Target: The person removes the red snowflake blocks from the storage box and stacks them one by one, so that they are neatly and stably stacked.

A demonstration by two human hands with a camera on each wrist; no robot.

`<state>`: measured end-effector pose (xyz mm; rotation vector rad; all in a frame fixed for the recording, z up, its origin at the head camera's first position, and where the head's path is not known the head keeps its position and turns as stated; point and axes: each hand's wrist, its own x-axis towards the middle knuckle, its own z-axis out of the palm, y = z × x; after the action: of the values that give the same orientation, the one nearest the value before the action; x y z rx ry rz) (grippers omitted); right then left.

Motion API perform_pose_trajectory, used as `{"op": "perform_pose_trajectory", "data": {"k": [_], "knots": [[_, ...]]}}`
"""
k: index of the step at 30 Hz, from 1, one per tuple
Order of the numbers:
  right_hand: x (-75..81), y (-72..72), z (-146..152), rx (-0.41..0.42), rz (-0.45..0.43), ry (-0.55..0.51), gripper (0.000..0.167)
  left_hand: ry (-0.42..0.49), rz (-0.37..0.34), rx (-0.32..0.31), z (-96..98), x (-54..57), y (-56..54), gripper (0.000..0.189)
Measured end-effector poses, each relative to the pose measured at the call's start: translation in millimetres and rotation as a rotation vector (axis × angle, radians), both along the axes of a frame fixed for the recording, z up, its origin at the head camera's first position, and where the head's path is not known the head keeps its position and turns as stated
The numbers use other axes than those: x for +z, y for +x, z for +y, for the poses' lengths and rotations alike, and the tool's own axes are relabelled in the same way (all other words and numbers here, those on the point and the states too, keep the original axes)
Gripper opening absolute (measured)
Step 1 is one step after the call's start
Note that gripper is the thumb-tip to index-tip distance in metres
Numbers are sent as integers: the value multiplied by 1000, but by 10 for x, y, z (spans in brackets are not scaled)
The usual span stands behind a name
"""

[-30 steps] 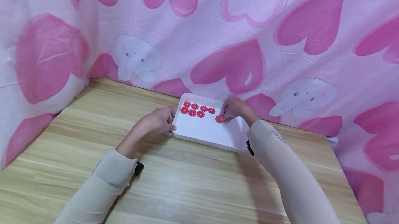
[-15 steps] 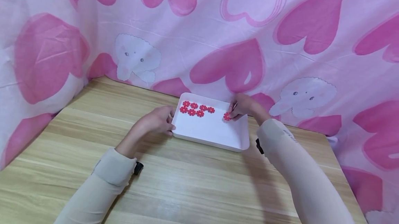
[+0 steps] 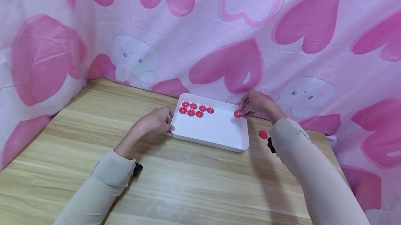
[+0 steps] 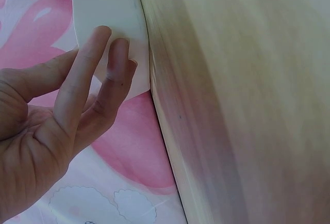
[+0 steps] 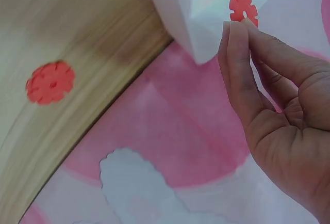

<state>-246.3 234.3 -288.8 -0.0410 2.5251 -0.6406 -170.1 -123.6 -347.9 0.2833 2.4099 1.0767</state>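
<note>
My left hand (image 3: pixel 159 121) holds the left wall of a shallow white tray (image 3: pixel 208 144), with fingers along the outer side, as the left wrist view shows. My right hand (image 3: pixel 253 103) pinches one red flower-shaped notched disc (image 5: pixel 243 10) between thumb and fingertips. In the head view that pinched disc appears over the tray's right end, near the back corner. Several matching red discs (image 3: pixel 191 113) lie in two uneven rows at the tray's back left. One more loose red disc (image 3: pixel 262 134) lies on the table, right of the tray and near the right cuff.
The wood-grain table (image 3: pixel 175 183) carries the tray near its back edge. Behind and beside it hangs a pink curtain (image 3: pixel 175 56) printed with hearts and white animals. Both wrists wear black straps (image 3: pixel 137 169) below the rolled sleeves.
My right hand has moved right with the pinched disc, from the tray's middle toward its right end. The loose disc on the table has come into sight. My left hand stays on the tray.
</note>
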Motion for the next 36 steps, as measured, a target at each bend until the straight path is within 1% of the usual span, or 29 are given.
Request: {"op": "perform_pose_trajectory", "data": {"k": [5, 14, 17, 19, 22, 25, 29, 36], "knots": [[14, 13, 169, -14, -1, -23, 16, 5, -1, -2, 11, -6, -8, 37], [44, 50, 458, -41, 15, -14, 21, 3, -6, -1, 2, 0, -18, 38], [47, 64, 547, -47, 13, -37, 22, 3, -9, 1, 4, -2, -24, 39], [41, 73, 620, -54, -11, -59, 21, 5, -10, -1, 6, -3, -26, 39], [11, 90, 725, -82, -94, -82, 18, 6, -10, -1, 3, -6, -29, 39], [-28, 115, 817, -80, -170, -45, 13, -2, -4, -6, -4, -9, -31, 38], [-86, 157, 905, -52, -187, 26, 9, -11, 1, -9, -6, -12, -35, 38], [-213, 203, 989, -60, -220, 95, 7, -7, -11, -7, 11, -9, -35, 39]]}}
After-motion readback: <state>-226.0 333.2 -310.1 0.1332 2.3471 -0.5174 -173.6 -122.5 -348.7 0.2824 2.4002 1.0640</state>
